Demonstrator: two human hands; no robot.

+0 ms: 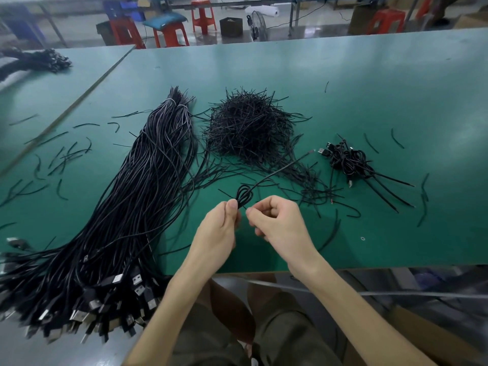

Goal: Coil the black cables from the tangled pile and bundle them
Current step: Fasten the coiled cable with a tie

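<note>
Closest in, just over the near edge of the bench (396, 233): the left hand (219, 228), thumb and fingers curled tight round the foot of a small black coil (244, 194). Right beside it, the right hand (280, 223), fingers curled in, tips almost touching that same foot. Hard to tell whether pinching the cable there or only close to it.

Sticking up out of the left fist, the coil's loops, pointing away toward the far edge. Long way of the coil: near to far, leaning a little to the right.

Out of the top of the loops, a loose tail (280, 169) not yet wound in. Thin and nearly straight, running away and to the right, with its small plug end lying on the bench well apart from both hands.

Likely next: draw that tail back in from the far right and lay it round the loops — a job best for the right hand, already on that side, with the left just holding firm.

Farther off to the left, a long bunch of cables (148, 180), plugs at the near left corner. In the middle of the bench, a heap of short ties (250, 125); to its right, a few finished bundles (348, 159).
</note>
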